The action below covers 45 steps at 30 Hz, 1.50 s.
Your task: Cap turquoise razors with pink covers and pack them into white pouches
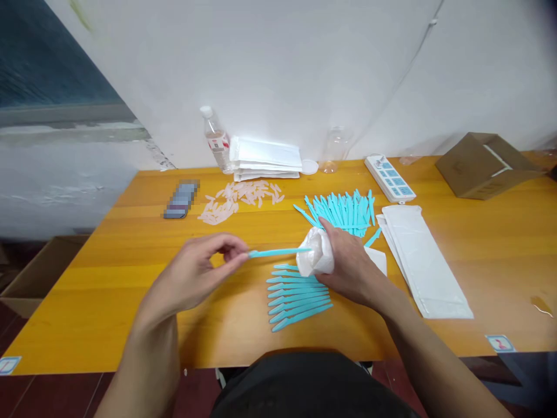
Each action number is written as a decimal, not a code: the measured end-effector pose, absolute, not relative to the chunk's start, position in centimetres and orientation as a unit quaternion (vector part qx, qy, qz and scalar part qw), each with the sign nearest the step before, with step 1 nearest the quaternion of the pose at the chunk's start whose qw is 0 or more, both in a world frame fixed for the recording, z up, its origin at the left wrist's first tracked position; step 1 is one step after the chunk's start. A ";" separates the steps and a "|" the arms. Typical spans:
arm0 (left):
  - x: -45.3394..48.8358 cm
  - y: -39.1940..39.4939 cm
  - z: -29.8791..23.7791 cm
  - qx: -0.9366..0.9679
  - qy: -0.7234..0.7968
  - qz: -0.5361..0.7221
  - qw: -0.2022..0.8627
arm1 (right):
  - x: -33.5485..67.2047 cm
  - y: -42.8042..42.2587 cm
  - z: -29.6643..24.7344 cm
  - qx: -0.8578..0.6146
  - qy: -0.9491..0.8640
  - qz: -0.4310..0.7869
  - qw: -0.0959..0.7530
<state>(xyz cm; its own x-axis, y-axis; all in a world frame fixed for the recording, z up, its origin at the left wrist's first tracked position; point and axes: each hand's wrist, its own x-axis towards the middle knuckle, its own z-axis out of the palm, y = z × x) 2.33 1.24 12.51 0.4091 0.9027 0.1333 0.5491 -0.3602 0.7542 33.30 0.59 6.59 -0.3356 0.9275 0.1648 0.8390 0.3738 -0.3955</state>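
Observation:
My left hand [209, 264] pinches one end of a slim turquoise eyebrow razor [278, 252], held level. Its far tip reaches into the mouth of a white bag [314, 255]. My right hand [348, 261] is wrapped round that bag, keeping its opening turned to the left. Below the bag, several turquoise razors [296, 302] lie side by side in a row on the table. Behind my right hand rests a pile of more such razors [343, 212]. The bag's inside is mostly hidden.
Small clear pinkish pieces [241, 197] lie scattered at the back left, near a blurred phone [181, 200]. A bottle [216, 139], stacked white bags [265, 157], a clear jar [336, 150], and a power strip [390, 178] stand along the wall. Flat white bags [426, 261] and a cardboard box [483, 165] are right.

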 end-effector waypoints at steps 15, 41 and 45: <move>6.8 2.9 1.9 0.808 0.477 0.188 0.289 | 33.0 0.6 7.9 -0.519 -0.803 0.202 0.211; 9.8 1.7 8.9 0.852 0.362 0.269 0.267 | 32.0 1.2 5.7 -0.441 -0.852 0.195 0.206; 9.0 2.3 5.9 0.763 0.426 0.380 0.303 | 32.2 1.8 5.6 -0.449 -0.843 0.208 0.212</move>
<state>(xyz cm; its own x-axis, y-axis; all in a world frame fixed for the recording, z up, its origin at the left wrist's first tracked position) 8.97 2.30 5.93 0.3485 0.8808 0.3207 0.4200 -0.4526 0.7866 32.19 1.80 5.59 -0.5067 0.8452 0.1701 0.6692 0.5099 -0.5405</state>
